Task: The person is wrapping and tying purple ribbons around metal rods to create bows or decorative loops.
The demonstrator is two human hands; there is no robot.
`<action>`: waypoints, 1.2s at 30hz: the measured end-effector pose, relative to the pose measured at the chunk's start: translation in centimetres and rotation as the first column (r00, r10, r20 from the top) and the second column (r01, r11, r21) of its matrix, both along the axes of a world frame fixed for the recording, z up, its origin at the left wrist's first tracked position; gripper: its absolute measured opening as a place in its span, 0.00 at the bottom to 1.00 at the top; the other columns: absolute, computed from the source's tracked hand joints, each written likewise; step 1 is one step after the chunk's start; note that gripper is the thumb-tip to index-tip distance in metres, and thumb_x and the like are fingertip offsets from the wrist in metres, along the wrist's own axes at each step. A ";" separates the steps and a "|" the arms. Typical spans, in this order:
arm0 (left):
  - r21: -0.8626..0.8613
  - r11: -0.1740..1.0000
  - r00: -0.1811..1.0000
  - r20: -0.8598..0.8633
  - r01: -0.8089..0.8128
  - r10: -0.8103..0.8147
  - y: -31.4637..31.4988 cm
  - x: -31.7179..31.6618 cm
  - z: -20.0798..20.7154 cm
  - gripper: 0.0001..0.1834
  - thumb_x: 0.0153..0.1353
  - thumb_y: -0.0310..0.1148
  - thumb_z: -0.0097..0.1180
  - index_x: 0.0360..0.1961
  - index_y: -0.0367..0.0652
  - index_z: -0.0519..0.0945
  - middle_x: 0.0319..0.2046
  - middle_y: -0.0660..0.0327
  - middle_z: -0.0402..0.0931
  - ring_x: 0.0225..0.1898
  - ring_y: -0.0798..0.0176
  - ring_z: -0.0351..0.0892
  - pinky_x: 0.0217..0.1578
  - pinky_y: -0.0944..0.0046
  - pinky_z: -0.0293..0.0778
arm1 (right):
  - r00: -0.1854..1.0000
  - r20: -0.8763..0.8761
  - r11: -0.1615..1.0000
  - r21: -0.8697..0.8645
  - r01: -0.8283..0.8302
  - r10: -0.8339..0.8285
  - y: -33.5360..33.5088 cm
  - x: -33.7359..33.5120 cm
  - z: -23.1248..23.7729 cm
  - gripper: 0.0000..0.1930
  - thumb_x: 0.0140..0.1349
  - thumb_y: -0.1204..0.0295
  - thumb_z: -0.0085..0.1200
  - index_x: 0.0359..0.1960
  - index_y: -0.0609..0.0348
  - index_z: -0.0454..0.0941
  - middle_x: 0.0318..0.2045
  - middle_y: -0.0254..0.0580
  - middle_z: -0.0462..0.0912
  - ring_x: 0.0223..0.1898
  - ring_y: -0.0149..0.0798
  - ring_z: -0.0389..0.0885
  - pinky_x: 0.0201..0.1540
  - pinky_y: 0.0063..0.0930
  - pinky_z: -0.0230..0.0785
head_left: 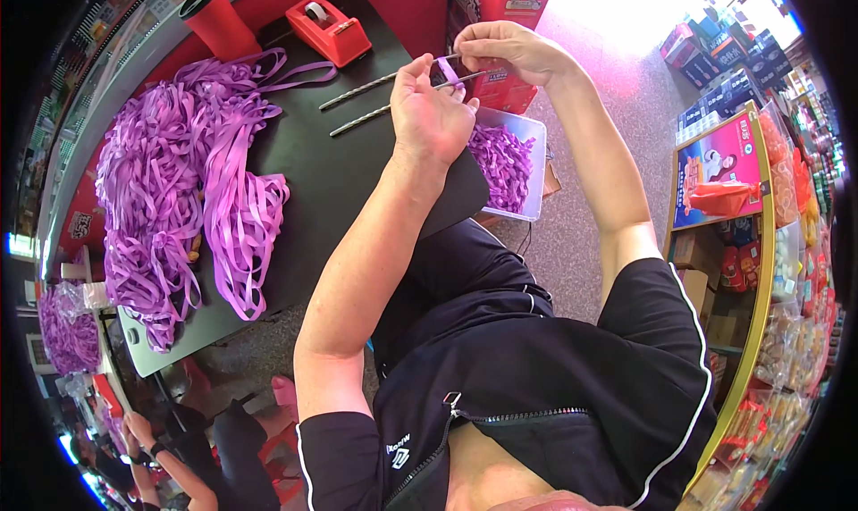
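Note:
Two long, thin metal rods with spiral grooves lie side by side above the dark table's right part. My left hand is turned palm up, its curled fingers closed around the rods. A short band of purple ribbon is wrapped over the rods between my hands. My right hand pinches at the rods' right end by this ribbon; its fingertips partly hide what they grip. Below my hands, a clear plastic bin holds many small purple ribbon pieces.
A large heap of purple ribbon covers the left of the dark table. Behind stand a red tape dispenser and a red cup. Goods shelves line the right. Another person's arms show at lower left.

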State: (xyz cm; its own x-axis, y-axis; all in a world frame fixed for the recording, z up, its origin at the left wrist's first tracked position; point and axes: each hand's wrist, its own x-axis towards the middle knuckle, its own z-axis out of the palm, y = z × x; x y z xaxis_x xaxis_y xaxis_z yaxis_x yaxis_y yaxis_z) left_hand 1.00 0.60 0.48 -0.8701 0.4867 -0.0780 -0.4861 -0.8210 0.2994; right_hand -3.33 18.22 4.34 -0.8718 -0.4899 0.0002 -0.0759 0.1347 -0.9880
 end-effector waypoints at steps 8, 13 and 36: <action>-0.039 0.997 0.993 -0.085 0.073 -0.076 -0.2 -0.6 -0.4 0.29 0.61 0.48 0.46 0.59 0.42 0.63 0.69 0.36 0.23 0.71 0.47 0.16 0.67 0.45 0.20 | 0.975 0.224 0.963 -0.263 0.058 0.002 -0.8 2.0 0.1 0.09 0.64 0.65 0.54 0.36 0.59 0.77 0.19 0.23 0.70 0.25 0.20 0.68 0.36 0.18 0.64; -0.085 0.995 0.994 -0.092 0.060 -0.067 0.1 -0.7 -0.5 0.27 0.60 0.47 0.48 0.56 0.42 0.67 0.68 0.38 0.32 0.71 0.47 0.24 0.67 0.46 0.23 | 0.966 0.260 0.971 -0.229 0.073 -0.011 -0.8 1.5 -0.3 0.09 0.63 0.66 0.55 0.35 0.59 0.78 0.17 0.22 0.68 0.23 0.20 0.66 0.35 0.18 0.64; -0.160 0.987 0.998 -0.049 0.032 -0.041 0.4 -0.3 -0.3 0.33 0.58 0.34 0.56 0.61 0.36 0.55 0.69 0.40 0.29 0.72 0.48 0.25 0.68 0.48 0.33 | 0.989 0.123 0.991 -0.096 0.089 -0.077 0.7 1.0 -1.2 0.08 0.60 0.68 0.57 0.36 0.57 0.78 0.22 0.22 0.72 0.23 0.17 0.64 0.29 0.13 0.58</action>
State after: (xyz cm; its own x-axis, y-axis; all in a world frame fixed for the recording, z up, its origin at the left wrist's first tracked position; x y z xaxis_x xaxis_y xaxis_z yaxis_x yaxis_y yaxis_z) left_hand 0.70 1.05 0.14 -0.8569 0.5032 -0.1120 -0.4950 -0.7428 0.4508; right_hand -2.34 18.89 3.17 -0.9063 -0.4184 -0.0603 0.0503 0.0350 -0.9981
